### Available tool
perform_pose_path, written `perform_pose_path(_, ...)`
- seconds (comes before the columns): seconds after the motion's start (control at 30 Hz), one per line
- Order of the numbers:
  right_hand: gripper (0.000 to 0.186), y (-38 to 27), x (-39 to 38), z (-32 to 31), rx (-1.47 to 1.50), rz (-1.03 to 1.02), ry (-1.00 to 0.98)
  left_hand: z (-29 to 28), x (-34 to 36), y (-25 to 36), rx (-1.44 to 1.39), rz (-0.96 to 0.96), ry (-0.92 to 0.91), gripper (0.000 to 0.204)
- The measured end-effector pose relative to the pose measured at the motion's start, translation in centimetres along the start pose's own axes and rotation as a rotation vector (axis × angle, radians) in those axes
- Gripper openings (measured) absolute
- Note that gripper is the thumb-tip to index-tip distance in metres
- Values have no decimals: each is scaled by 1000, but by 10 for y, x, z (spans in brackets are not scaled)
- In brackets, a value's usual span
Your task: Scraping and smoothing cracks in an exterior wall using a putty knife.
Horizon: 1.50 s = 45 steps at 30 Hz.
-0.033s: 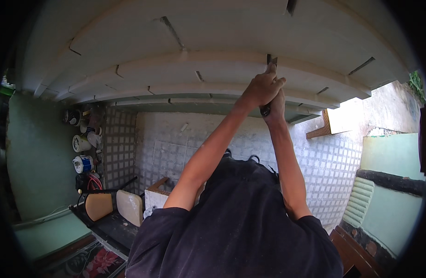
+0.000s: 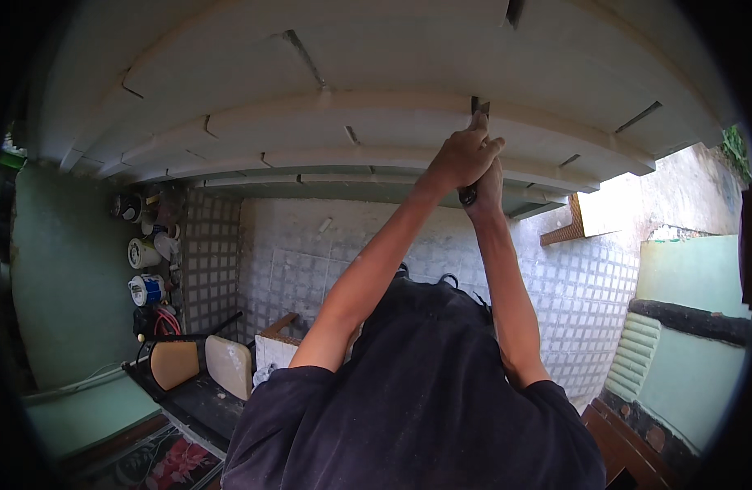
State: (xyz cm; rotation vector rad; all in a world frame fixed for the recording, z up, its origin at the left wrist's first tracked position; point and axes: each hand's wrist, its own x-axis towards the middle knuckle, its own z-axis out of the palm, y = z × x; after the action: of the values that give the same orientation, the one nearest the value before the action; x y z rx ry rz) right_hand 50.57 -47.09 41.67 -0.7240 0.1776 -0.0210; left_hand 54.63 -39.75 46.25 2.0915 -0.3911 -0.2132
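Both arms reach up to a pale, ribbed overhead surface (image 2: 408, 122) with several short dark slots cut in it. A black-handled flat-bladed tool (image 2: 469, 194) is gripped between my hands. Its blade tip touches or nearly touches the ledge beside a dark slot (image 2: 475, 104). My left hand (image 2: 460, 157) is closed over the tool's upper part, thumb and fingers pressed together. Just below and to the right, my right hand (image 2: 490, 186) wraps round the handle. The handle's rounded end shows under the left hand; most of the tool is hidden by fingers.
Paint buckets (image 2: 145, 289) and a red coiled hose (image 2: 168, 321) line the green wall at left. Chairs (image 2: 229, 366) stand at lower left by a dark table. Tiled floor (image 2: 310, 237) lies below. A wicker-edged piece (image 2: 562, 234) is at right.
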Motion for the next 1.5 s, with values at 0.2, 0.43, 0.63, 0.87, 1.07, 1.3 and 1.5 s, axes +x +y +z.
perform_pose_path(0.2,25,7,19,-18,-84,-29,-52,1,3,-1,-15,23,10,57)
perform_pose_path(0.43,30,10,25,-12,-129,-40,-23,-6,20,-11,24,2,-72,58)
perform_pose_path(0.63,38,9,11,-9,-185,-97,-10,1,4,-10,-130,16,31,49)
perform_pose_path(0.87,31,11,11,0,-457,-152,89,8,-2,-21,-138,33,141,36)
perform_pose_path(1.07,26,14,15,-10,-589,-137,87,-1,1,-14,-87,-59,27,37)
perform_pose_path(1.3,30,13,9,-11,-494,-136,94,10,-7,-13,-126,-71,97,41)
perform_pose_path(1.5,37,7,21,-15,-572,-172,56,9,-1,-14,-181,-66,98,52)
